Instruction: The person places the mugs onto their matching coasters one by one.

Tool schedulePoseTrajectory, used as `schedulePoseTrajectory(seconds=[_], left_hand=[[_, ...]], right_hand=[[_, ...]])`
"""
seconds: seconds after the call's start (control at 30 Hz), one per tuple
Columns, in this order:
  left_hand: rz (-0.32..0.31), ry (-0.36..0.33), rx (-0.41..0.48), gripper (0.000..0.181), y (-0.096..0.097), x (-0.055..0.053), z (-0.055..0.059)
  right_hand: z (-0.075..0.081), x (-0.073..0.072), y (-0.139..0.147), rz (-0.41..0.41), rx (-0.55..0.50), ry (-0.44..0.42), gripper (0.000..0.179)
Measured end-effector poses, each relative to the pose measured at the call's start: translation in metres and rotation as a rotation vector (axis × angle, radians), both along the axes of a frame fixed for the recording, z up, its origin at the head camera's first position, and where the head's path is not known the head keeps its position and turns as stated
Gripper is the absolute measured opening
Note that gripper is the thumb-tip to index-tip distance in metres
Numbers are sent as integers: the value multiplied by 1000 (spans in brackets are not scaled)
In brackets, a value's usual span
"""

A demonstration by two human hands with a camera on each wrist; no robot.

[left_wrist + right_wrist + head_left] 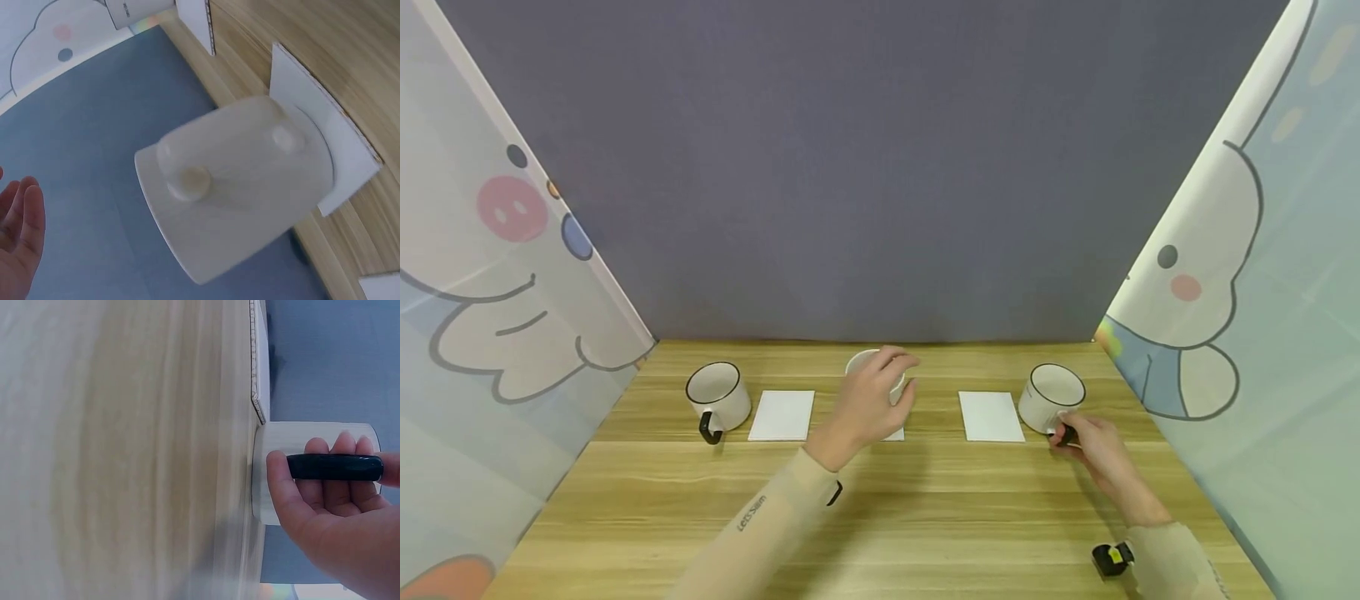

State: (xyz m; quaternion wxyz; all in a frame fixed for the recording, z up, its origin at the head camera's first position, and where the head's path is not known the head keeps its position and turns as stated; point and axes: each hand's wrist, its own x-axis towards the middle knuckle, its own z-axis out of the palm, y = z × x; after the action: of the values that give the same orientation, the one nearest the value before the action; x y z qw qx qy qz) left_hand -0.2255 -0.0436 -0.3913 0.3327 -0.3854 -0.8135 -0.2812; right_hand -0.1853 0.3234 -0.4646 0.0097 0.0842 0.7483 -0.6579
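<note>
A white mug with a white handle stands on a white square card at the middle of the table. My left hand is over this mug in the head view and hides much of it. In the left wrist view that hand's fingers are loosely bent, apart from the mug, and hold nothing. At the right, a white mug with a dark rim stands on the wood beside another card. My right hand grips its black handle, with several fingers passed behind it.
Another white mug with a dark rim and black handle stands at the left. White cards lie on the table, one to the left and one to the right. A grey panel closes the back, with printed side walls.
</note>
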Motion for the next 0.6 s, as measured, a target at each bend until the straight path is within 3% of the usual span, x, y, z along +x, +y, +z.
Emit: schedulePoseTrajectory(seconds=[0.3, 0.6], left_hand=[[-44, -39, 14, 26, 15, -2, -1], [-31, -110, 1, 27, 31, -5, -2]], right_hand=[[0, 0, 0, 10, 12, -3, 37], [1, 1, -1, 3, 15, -6, 38]])
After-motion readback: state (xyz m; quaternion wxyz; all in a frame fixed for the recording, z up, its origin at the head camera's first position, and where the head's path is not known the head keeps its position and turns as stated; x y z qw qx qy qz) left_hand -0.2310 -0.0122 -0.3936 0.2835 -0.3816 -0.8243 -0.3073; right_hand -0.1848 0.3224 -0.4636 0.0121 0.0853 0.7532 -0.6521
